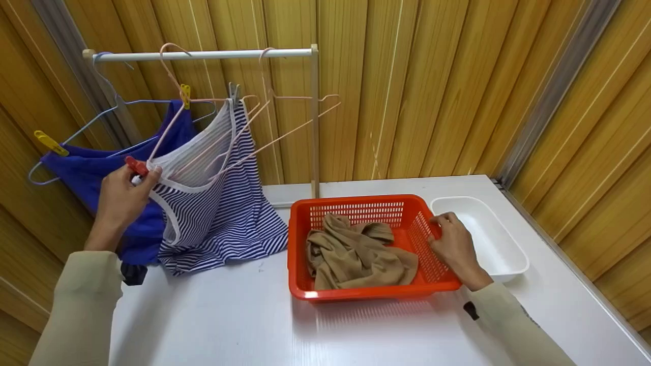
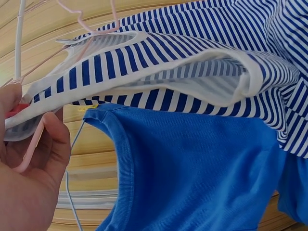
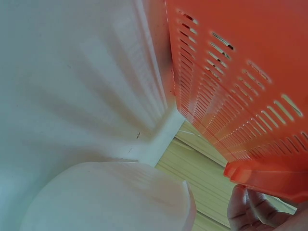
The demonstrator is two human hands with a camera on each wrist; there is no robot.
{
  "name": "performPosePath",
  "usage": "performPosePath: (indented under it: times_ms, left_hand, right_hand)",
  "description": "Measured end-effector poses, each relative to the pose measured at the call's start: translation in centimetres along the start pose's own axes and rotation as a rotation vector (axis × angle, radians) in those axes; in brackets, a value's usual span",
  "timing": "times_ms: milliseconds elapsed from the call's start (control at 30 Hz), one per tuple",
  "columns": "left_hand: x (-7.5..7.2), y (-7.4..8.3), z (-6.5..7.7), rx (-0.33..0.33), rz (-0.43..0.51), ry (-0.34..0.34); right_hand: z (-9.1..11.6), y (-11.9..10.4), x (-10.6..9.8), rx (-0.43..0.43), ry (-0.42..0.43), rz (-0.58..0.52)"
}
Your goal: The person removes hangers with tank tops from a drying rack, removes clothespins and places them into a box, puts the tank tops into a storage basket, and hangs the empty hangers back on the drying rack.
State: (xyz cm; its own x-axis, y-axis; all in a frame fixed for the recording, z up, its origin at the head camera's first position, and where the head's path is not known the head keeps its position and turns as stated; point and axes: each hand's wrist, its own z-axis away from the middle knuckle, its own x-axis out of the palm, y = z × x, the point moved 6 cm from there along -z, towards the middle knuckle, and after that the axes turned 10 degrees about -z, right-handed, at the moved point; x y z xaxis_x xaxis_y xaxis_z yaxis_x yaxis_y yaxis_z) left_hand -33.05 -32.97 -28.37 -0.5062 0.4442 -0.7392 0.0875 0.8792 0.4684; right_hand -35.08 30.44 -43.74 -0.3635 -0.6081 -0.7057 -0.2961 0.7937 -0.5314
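My left hand [image 1: 122, 195] is at one shoulder of a navy-and-white striped tank top [image 1: 198, 213]. It pinches the white-trimmed strap [image 2: 43, 103] together with a red clothespin [image 1: 136, 165], at the end of a pink hanger [image 1: 165, 133]. A grey clothespin [image 1: 234, 94] clips the top's other shoulder to that hanger. My right hand [image 1: 452, 244] grips the right rim of a red basket [image 1: 374, 293], its fingers [image 3: 237, 207] at the rim's edge. Crumpled brown cloth [image 1: 361, 256] lies inside the basket.
A blue garment [image 1: 96, 175] hangs at left on a blue hanger, held by yellow clothespins [image 1: 51, 143]. A bare pink hanger [image 1: 285, 145] hangs from the rack's white bar [image 1: 218, 54]. Right of the basket stands a white tub [image 1: 491, 239]. Wood-look panels [image 1: 396, 101] back the white table [image 1: 239, 315].
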Motion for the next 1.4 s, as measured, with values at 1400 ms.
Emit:
performPosePath:
  times_ms: [1400]
  left_hand:
    - [5.3, -3.9, 7.4, -0.034, 0.007, 0.000]
  right_hand:
    - [0.1, 0.0, -0.1, -0.009, 0.019, -0.020]
